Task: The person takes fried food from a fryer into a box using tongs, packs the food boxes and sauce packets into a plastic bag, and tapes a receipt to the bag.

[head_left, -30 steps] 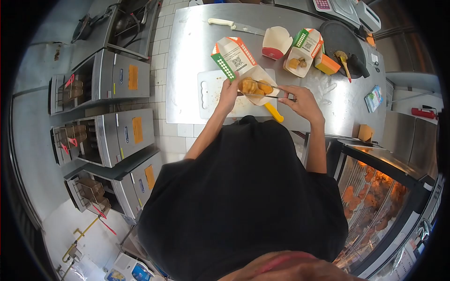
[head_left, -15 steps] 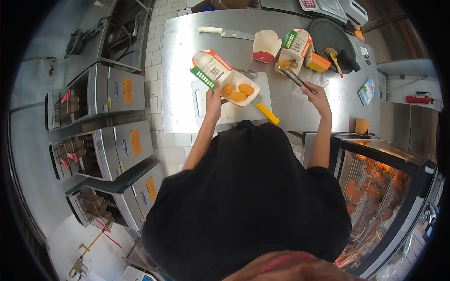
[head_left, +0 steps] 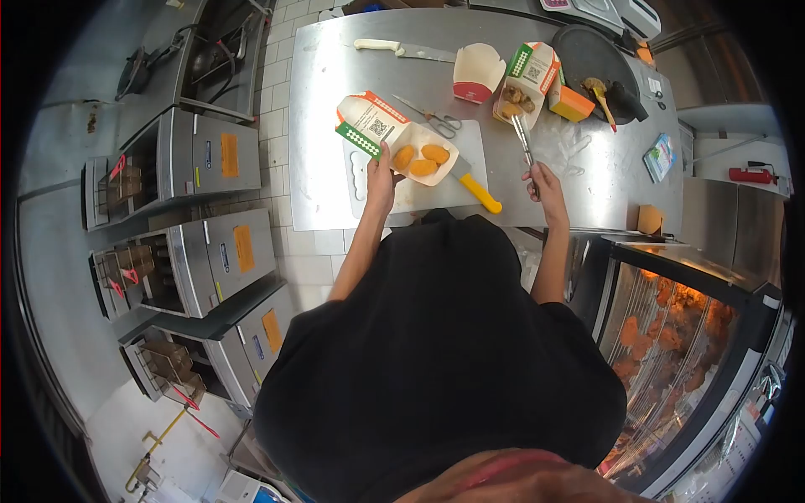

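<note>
Watching through the head camera, I find the box point(head_left: 392, 126) in the left hand point(head_left: 381, 186), lid thrown open, held over the board point(head_left: 471, 149); whether its base touches the board I can't tell. Three nuggets point(head_left: 423, 167) lie in its tray. The left grip is closed on the box's near side, thumb on the card by the hinge, fingers partly hidden beneath.

I judge it light: thin card, stiff along the folds, soft across the panels, so I'd hold it by the wall near the hinge with support from below. A hard pinch could buckle it, and a tilt could let the nuggets slide. They look crisp outside and probably tender within, best taken gently across the middle.

The right hand point(head_left: 547, 191) is closed around the tongs point(head_left: 521, 138), whose tips reach the near edge of a second box point(head_left: 534, 74) with browned pieces point(head_left: 516, 101) in it; contact there I can't make out. The metal looks hard and slim, likely slippery if greasy, so I'd hold both arms well back from the tips.

Farther out I see scissors point(head_left: 443, 126) and a yellow-handled knife point(head_left: 480, 193) by the board, then a red carton point(head_left: 475, 84) beside the second box
</note>
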The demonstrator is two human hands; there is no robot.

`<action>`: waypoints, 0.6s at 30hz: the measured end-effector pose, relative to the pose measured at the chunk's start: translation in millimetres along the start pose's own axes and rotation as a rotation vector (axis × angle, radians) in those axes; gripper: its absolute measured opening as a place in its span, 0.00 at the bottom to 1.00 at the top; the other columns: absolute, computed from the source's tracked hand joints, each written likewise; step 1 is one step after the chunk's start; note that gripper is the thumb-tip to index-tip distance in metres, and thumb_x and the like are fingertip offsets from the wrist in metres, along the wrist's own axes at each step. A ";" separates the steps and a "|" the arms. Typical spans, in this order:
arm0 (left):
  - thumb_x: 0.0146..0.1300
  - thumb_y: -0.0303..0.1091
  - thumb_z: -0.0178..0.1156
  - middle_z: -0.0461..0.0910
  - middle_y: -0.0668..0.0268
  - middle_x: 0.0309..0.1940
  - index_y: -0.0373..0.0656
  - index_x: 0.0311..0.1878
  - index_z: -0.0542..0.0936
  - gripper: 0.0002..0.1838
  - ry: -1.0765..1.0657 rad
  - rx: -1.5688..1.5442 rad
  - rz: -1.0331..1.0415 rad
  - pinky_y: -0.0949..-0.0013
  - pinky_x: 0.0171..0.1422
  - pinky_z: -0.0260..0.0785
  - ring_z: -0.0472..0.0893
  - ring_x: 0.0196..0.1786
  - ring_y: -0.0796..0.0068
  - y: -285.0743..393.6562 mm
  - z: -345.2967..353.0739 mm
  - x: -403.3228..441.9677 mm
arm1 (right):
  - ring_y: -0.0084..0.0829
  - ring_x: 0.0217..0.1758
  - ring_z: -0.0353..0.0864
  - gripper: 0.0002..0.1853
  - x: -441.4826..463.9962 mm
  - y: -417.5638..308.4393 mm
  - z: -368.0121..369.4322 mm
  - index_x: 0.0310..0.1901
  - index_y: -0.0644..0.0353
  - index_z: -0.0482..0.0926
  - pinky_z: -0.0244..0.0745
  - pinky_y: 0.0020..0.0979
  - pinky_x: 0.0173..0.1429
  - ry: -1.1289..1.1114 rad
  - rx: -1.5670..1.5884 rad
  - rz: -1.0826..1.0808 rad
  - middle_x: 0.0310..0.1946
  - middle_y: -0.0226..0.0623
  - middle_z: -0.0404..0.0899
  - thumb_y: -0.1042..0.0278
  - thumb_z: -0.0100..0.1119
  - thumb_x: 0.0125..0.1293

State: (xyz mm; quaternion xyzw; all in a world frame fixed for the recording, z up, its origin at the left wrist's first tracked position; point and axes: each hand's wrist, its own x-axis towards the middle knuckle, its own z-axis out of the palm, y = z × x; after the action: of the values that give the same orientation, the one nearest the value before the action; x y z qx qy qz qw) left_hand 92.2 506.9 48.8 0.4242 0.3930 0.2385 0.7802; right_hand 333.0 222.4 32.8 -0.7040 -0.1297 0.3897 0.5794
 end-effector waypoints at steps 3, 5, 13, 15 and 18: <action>0.78 0.56 0.46 0.79 0.54 0.56 0.31 0.64 0.71 0.32 0.018 -0.023 -0.011 0.58 0.53 0.83 0.83 0.56 0.64 -12.3 -7.1 4.5 | 0.26 0.33 0.78 0.25 16.4 71.0 -9.6 0.63 0.58 0.78 0.73 0.26 0.35 0.217 -0.556 -0.277 0.38 0.35 0.82 0.51 0.61 0.72; 0.78 0.56 0.46 0.79 0.55 0.56 0.32 0.64 0.71 0.32 -0.001 -0.025 -0.027 0.57 0.54 0.83 0.83 0.57 0.65 -10.8 -6.9 -0.2 | 0.32 0.37 0.81 0.25 17.7 77.5 -11.9 0.62 0.58 0.79 0.76 0.30 0.40 0.312 -0.878 -0.459 0.41 0.39 0.83 0.52 0.63 0.70; 0.78 0.55 0.46 0.80 0.57 0.56 0.35 0.64 0.71 0.30 0.018 -0.038 -0.023 0.60 0.53 0.82 0.83 0.55 0.66 -11.5 -7.3 -8.3 | 0.38 0.44 0.84 0.20 111.5 13.7 -10.8 0.55 0.61 0.82 0.77 0.37 0.52 0.638 -0.436 -0.399 0.43 0.41 0.85 0.60 0.66 0.65; 0.78 0.55 0.47 0.79 0.56 0.56 0.34 0.65 0.70 0.30 0.016 -0.053 -0.010 0.60 0.54 0.81 0.83 0.55 0.65 -11.3 -8.8 -12.6 | 0.36 0.44 0.85 0.18 177.2 14.9 -23.9 0.53 0.60 0.83 0.78 0.36 0.51 0.746 -0.381 -0.451 0.41 0.39 0.85 0.63 0.67 0.63; 0.78 0.55 0.49 0.78 0.54 0.57 0.33 0.65 0.68 0.31 0.048 -0.078 0.022 0.59 0.56 0.80 0.82 0.57 0.62 -13.7 -12.7 -18.8 | 0.33 0.42 0.85 0.19 224.3 8.6 -32.8 0.52 0.61 0.83 0.78 0.32 0.49 0.759 -0.446 -0.407 0.41 0.38 0.86 0.67 0.71 0.59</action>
State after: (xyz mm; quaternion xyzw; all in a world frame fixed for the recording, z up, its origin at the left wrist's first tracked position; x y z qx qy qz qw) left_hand 71.6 492.5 40.8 0.3920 0.3976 0.2721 0.7837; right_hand 502.2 338.7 -63.6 -0.8637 -0.1247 -0.0532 0.4855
